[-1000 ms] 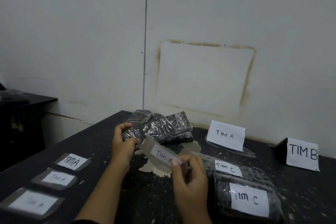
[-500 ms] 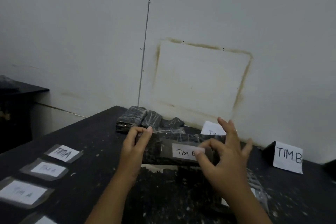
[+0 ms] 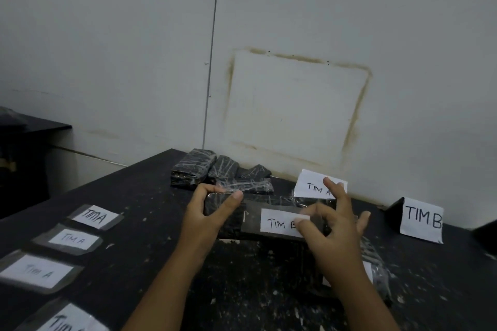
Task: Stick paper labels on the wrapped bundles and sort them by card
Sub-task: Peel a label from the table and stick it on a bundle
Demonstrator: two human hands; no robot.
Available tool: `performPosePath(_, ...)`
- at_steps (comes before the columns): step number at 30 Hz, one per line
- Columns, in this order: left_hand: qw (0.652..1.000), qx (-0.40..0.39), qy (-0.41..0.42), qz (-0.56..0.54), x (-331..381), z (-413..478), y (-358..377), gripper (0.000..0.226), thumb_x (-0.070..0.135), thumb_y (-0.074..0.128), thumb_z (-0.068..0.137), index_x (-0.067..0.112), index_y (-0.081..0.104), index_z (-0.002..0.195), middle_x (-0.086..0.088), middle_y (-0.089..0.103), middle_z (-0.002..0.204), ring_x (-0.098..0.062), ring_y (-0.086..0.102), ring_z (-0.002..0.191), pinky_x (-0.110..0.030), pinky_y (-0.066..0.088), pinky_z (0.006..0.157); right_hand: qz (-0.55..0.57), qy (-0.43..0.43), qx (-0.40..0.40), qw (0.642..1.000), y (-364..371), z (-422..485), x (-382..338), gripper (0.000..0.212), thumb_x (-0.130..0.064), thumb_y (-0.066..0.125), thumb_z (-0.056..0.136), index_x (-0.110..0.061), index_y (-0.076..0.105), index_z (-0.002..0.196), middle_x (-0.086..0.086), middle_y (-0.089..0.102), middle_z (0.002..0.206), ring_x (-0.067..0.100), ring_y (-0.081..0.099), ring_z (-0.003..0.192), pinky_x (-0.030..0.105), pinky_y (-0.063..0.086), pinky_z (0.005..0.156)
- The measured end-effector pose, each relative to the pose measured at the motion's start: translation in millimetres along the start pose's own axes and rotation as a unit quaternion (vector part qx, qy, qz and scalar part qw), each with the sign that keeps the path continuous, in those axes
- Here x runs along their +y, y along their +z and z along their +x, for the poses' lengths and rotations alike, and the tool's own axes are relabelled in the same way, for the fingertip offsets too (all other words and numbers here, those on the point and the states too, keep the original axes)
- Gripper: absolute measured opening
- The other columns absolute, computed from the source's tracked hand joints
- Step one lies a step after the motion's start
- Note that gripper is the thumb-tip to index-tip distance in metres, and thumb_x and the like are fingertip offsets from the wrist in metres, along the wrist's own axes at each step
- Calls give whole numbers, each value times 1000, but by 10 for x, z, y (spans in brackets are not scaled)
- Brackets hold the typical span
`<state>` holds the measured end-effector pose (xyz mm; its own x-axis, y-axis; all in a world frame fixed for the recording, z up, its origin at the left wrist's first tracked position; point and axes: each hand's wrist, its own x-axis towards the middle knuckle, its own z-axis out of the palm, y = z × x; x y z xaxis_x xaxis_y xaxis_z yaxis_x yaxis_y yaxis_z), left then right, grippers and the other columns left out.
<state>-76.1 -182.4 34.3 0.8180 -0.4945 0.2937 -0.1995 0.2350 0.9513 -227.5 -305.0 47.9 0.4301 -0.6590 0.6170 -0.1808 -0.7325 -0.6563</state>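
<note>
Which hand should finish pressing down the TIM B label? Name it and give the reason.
Right. The right hand has its fingertips on the TIM B label, while the left hand grips the bundle by its left end, probably steadying it.

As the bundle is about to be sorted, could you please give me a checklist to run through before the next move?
1. Wrapped bundle held: the left hand grips its left end. Ok.
2. Label on the bundle: it sits on the side facing the camera. Ok.
3. Label wording: "TIM" is clear, but the right hand half hides the last letter. Cannot tell.
4. Label pressed flat: its right end is covered and blurred. Cannot tell.
5. TIM B card in sight: it stands upright at the right. Ok.
6. Bundle at its card: it is held apart from the card. Not ok.
</note>
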Motion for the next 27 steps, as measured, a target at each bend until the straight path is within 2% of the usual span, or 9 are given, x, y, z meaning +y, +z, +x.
performPosePath(4,1000,-7,-5,10,-8,-9,-12,51,58,75,55,25,55,87,1,62,97,-15,59,93,-28,44,66,-46,-9,-7,999,59,-3,22,19,-46,53,61,-29,57,56,-24,29,141,-16,4,133,39,-25,110)
performPosePath(7,999,-16,-11,34,-20,-7,-12,59,64,78,45,32,54,87,4,59,106,-20,56,101,-36,47,76,-81,-9,7,997,80,-4,35,13,-38,54,64,-28,56,56,-25,27,137,4,9,142,44,-23,111)
performPosePath(9,998,-22,-9,54,-29,6,-12,62,64,83,43,34,53,89,5,56,114,-20,52,107,-42,47,82,-95,-17,15,995,80,0,49,12,-37,54,65,-29,56,57,-25,26,136,8,9,143,44,-23,111)
performPosePath(12,997,-30,0,68,-73,33,-19,65,61,85,37,38,52,88,-5,61,112,-26,60,102,-51,54,83,-120,-21,19,992,89,5,68,11,-37,53,67,-30,54,58,-21,27,138,10,9,144,46,-22,111)
performPosePath(18,996,-21,25,88,-137,54,-18,53,37,90,50,37,51,86,-5,63,105,-20,63,93,-45,56,78,-155,-46,44,986,134,-17,83,18,-45,40,69,-33,50,61,-8,36,140,18,17,143,48,-17,112)
performPosePath(21,996,-19,34,79,-144,53,-14,50,24,89,57,28,52,90,-1,65,96,-10,65,82,-29,56,67,-180,-59,71,979,140,-21,103,17,-47,44,68,-30,48,68,-2,40,135,24,25,140,56,-6,112)
performPosePath(23,997,-15,34,69,-126,46,-19,48,17,88,60,22,52,91,2,66,90,-6,65,75,-21,53,62,-197,-51,94,975,119,-18,112,29,-54,49,64,-28,46,76,4,44,132,29,31,136,61,4,110)
performPosePath(25,998,-12,31,60,-114,52,-36,46,14,86,62,20,51,91,2,66,89,-3,65,73,-20,53,61,-217,-29,117,969,80,1,135,52,-66,51,60,-24,49,90,10,46,130,33,37,131,63,14,107)
performPosePath(27,998,-10,26,50,-112,60,-50,45,12,86,63,20,51,91,1,67,91,-4,66,74,-21,53,62,-217,3,117,969,26,16,140,75,-78,48,56,-24,46,107,11,47,131,32,40,127,59,21,106)
